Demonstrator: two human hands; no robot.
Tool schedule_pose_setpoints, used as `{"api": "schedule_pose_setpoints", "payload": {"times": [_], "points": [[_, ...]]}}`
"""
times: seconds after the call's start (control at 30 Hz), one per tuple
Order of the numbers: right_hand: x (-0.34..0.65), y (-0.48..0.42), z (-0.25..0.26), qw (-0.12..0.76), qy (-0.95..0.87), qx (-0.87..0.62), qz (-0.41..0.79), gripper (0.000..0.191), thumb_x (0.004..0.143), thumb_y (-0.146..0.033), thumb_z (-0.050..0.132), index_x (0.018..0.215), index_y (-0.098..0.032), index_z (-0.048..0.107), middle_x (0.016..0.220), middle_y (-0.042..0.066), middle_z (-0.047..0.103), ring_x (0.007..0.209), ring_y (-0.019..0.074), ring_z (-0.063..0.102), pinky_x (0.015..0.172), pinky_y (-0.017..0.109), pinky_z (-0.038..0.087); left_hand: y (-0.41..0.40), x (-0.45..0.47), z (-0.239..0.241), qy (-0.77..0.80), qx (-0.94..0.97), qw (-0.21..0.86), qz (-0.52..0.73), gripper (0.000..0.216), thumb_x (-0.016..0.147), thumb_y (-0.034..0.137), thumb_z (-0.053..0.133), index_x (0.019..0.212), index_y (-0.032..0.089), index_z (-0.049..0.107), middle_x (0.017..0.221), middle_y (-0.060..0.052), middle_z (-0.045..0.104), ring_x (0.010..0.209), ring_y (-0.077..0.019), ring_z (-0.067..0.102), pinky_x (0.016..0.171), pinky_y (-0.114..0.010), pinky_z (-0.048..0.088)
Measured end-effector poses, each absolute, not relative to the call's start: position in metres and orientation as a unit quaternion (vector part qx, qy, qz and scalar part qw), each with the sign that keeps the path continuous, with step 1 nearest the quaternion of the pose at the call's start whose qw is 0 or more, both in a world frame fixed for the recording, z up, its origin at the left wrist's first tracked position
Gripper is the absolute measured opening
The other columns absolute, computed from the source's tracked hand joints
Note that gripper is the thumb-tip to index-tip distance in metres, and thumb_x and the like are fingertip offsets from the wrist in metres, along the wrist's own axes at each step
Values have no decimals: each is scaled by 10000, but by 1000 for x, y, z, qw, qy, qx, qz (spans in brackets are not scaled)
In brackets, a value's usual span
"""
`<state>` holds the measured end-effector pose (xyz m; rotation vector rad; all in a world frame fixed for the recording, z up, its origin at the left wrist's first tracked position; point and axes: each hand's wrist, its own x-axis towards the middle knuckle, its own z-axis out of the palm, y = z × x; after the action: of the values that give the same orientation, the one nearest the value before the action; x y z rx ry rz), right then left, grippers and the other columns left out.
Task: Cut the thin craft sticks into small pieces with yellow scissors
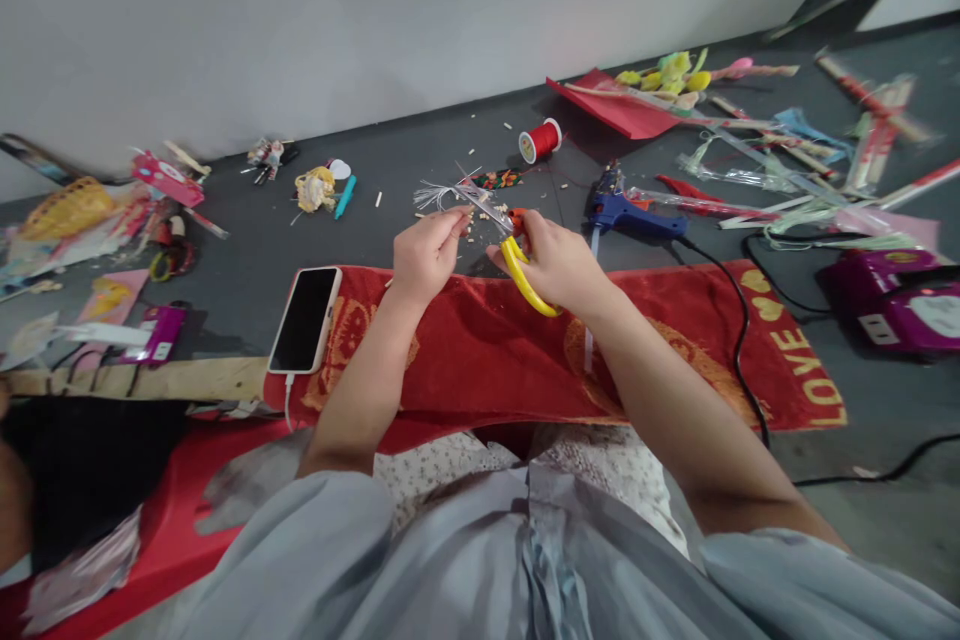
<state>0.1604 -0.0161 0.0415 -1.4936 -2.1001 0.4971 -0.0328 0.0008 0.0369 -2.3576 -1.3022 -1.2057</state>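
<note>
My right hand [559, 265] grips yellow-handled scissors [517, 265], whose blades point up and left toward a small bundle of thin pale strips [442, 192]. My left hand [427, 250] pinches that bundle at its near end, fingers closed. Both hands hover over the far edge of a red towel [480, 350] spread on the dark table [247, 250]. Small pale cut bits lie scattered on the table around the bundle.
A phone [305, 318] on a cable lies on the towel's left end. A blue glue gun [626, 210] and red thread spool [540, 140] sit beyond my hands. A purple box [896, 300] stands at right. Craft scraps clutter both sides.
</note>
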Motion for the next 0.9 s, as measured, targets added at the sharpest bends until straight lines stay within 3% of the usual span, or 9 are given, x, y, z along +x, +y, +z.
{"api": "schedule_pose_setpoints", "payload": {"times": [0.4, 0.47, 0.6, 0.7, 0.8, 0.9], "points": [[157, -18, 49, 212, -749, -593, 207, 491, 825, -651, 446, 915, -189, 588, 798, 113, 674, 680, 239, 593, 593, 315, 342, -1, -29, 34, -469, -779, 120, -398, 366, 980, 370, 369, 958, 189, 687, 735, -23, 714, 697, -115, 662, 662, -229, 493], [156, -17, 47, 213, -745, -596, 210, 491, 824, -649, 451, 921, -189, 596, 800, 112, 678, 693, 245, 603, 602, 315, 349, -2, -26, 32, -480, -776, 115, -392, 374, 985, 369, 344, 993, 184, 668, 802, -44, 722, 758, -129, 668, 717, -247, 496], [156, -14, 44, 227, -721, -612, 235, 480, 819, -658, 446, 879, -201, 579, 817, 110, 675, 731, 258, 616, 614, 317, 352, -7, -21, 32, -452, -775, 147, -416, 360, 974, 364, 349, 1183, 174, 572, 1146, -120, 669, 1098, -203, 617, 965, -359, 445], [157, -10, 43, 266, -685, -610, 297, 459, 819, -670, 418, 781, -223, 513, 744, 70, 640, 702, 224, 599, 610, 307, 358, -15, -15, 35, -372, -794, 180, -446, 312, 953, 332, 405, 1208, 203, 532, 1181, -105, 637, 1134, -210, 589, 1005, -394, 413], [156, -8, 42, 319, -651, -575, 379, 436, 827, -658, 411, 724, -237, 455, 637, 13, 584, 631, 175, 565, 616, 297, 390, -21, -6, 35, -322, -821, 124, -455, 291, 942, 342, 433, 1196, 219, 500, 1130, -89, 632, 1094, -192, 591, 975, -379, 448], [151, -7, 37, 362, -634, -544, 414, 392, 843, -601, 431, 704, -236, 464, 642, 8, 580, 630, 165, 564, 640, 309, 424, -22, 3, 22, -350, -815, -7, -462, 520, 902, 533, 461, 1306, 214, 388, 1264, -136, 547, 1231, -228, 510, 1022, -407, 453]]}}
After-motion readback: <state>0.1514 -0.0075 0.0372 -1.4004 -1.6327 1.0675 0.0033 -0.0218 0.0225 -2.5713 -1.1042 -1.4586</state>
